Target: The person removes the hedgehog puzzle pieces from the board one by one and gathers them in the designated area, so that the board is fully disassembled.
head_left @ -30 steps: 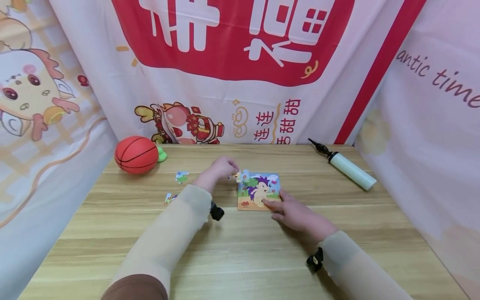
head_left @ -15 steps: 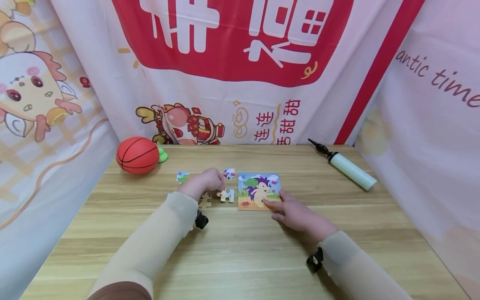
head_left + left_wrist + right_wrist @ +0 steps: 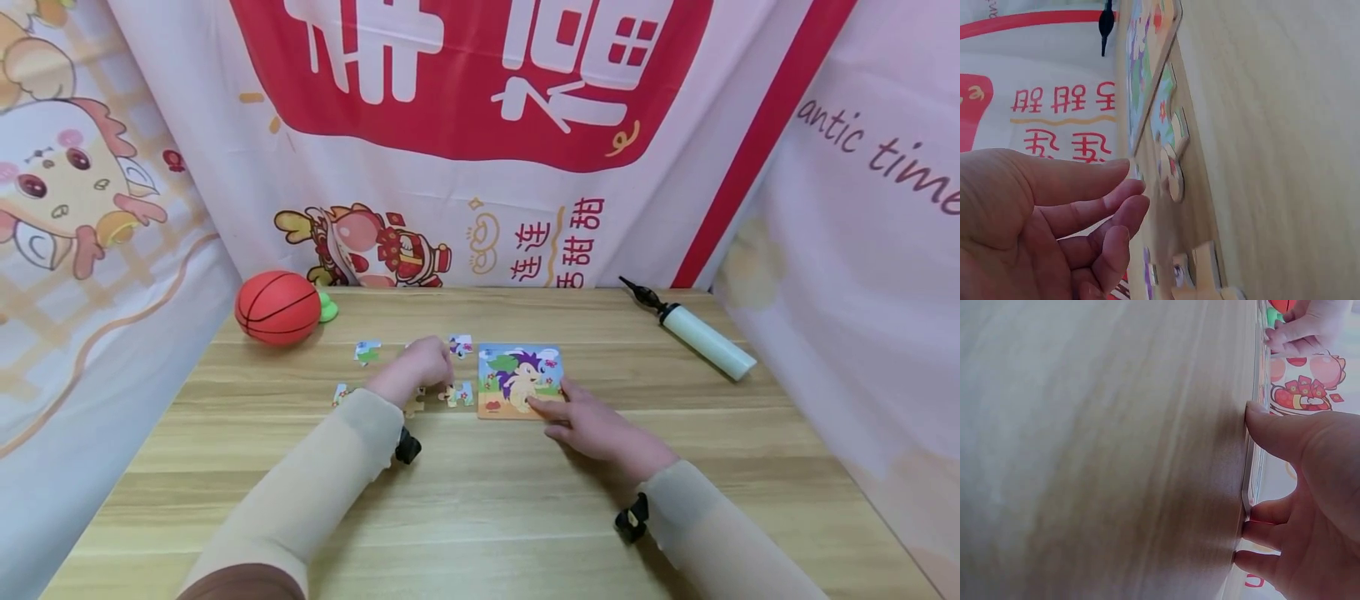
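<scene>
**Hands at the puzzle board**

The puzzle board [image 3: 519, 382] lies flat on the wooden table [image 3: 480, 500]. The right hand [image 3: 592, 427] rests at its near right corner, thumb and fingertips steadying the edge. The left hand [image 3: 416, 367] hovers over loose puzzle pieces [image 3: 459, 393] just left of the board, fingers relaxed; it seems to hold nothing, though the head view hides the fingertips. An orange ball [image 3: 278, 307] and a pump [image 3: 701, 337] lie well apart.
</scene>
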`<move>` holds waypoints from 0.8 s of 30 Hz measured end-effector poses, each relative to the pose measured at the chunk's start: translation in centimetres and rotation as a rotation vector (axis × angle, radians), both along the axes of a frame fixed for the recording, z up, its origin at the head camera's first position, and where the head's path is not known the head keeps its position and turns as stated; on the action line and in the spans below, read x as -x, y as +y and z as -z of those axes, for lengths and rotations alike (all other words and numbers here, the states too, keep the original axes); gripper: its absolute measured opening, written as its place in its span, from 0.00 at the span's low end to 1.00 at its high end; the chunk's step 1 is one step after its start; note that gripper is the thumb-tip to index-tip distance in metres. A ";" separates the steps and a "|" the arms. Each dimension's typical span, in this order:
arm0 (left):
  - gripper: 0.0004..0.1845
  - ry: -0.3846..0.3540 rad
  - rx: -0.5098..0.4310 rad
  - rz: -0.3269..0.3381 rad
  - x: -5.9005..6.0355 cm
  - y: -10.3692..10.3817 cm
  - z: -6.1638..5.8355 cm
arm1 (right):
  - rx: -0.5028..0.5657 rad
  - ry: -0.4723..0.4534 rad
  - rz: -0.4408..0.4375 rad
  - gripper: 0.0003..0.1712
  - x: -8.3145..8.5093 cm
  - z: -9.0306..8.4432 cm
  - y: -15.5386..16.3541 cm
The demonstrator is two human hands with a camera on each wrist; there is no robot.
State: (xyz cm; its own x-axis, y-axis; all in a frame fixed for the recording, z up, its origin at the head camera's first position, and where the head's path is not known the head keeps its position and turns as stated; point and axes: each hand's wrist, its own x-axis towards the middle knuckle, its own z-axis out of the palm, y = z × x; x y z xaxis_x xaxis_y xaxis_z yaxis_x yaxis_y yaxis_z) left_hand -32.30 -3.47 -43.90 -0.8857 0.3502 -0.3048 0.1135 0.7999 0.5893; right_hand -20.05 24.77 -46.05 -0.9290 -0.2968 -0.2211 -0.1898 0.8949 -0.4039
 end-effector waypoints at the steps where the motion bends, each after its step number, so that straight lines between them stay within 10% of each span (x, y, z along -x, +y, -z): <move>1: 0.04 0.020 0.007 0.004 -0.2 0.2 -0.1 | 0.001 -0.006 0.004 0.29 0.0 0.0 0.0; 12: 0.21 0.119 0.047 0.176 -3.1 4.0 1.4 | 0.011 -0.018 0.014 0.29 0.0 -0.2 0.0; 24: 0.16 0.165 0.086 0.192 -3.8 4.9 1.4 | -0.003 -0.014 0.011 0.30 0.2 -0.3 -0.2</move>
State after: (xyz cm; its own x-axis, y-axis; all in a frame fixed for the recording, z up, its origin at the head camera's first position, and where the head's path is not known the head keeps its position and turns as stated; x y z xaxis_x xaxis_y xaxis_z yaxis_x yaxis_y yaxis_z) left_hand -28.48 1.47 -45.26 -0.8454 0.4962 -0.1978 0.3572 0.8004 0.4814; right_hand -20.26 24.52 -45.80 -0.9292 -0.2855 -0.2348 -0.1740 0.8983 -0.4036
